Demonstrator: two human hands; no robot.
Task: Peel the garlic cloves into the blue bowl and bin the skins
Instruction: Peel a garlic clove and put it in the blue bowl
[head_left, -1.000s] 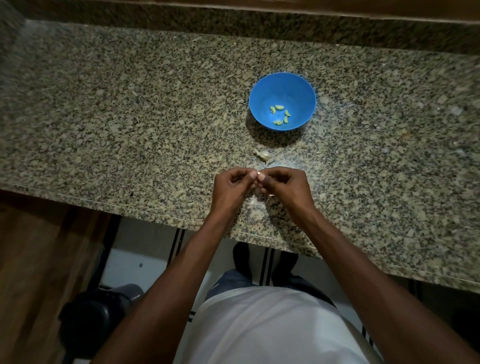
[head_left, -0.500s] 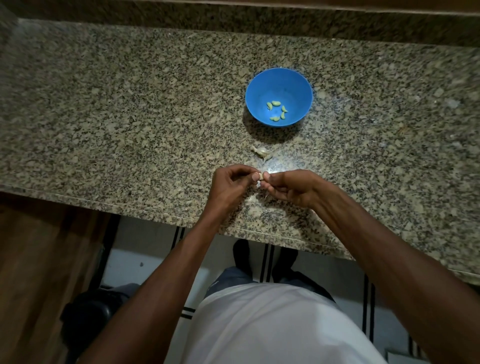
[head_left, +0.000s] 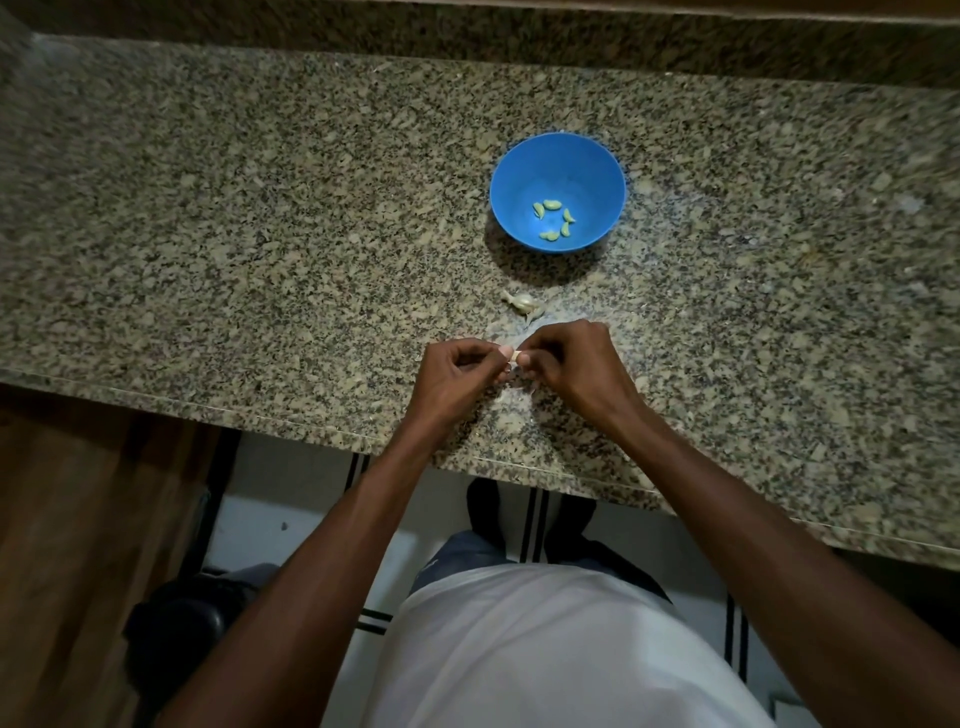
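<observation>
A blue bowl (head_left: 558, 171) stands on the granite counter (head_left: 260, 234) and holds several peeled, pale green garlic cloves (head_left: 551, 205). Between the bowl and my hands lies an unpeeled clove with loose papery skin (head_left: 523, 302). My left hand (head_left: 457, 374) and my right hand (head_left: 566, 361) meet fingertip to fingertip just above the counter's front part. Together they pinch a small pale garlic clove (head_left: 516, 355), which the fingers mostly hide. Thin bits of skin show under the hands at the counter.
The counter's front edge runs just below my wrists. Below it, at the lower left on the floor, sits a dark round bin (head_left: 192, 623) beside a wooden cabinet side (head_left: 67, 545). A raised granite backsplash borders the counter's far side.
My hands stay together on the clove, with the right hand's fingers shifting slightly around it. The view has shifted a little; the bowl and the loose clove have not moved.
</observation>
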